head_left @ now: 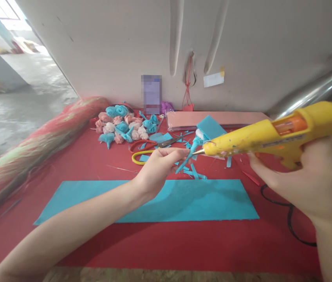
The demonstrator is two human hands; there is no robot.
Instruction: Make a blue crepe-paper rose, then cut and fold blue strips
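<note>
My right hand is wrapped round the handle of a yellow glue gun, its metal nozzle pointing left. Between the fingertips of my left hand is a blue paper flower with a narrow strip-like stem slanting down. The nozzle tip is at this stem, seemingly touching it. Below both hands a long blue paper sheet lies flat. Just beyond my left hand rest scissors with one red and one yellow handle loop.
Several blue, pink and white paper flowers are heaped at the back left. Blue scraps lie near the middle. A pink paper stack and a blue paper piece sit behind. A black cord curls at right; a wrapped roll edges the left.
</note>
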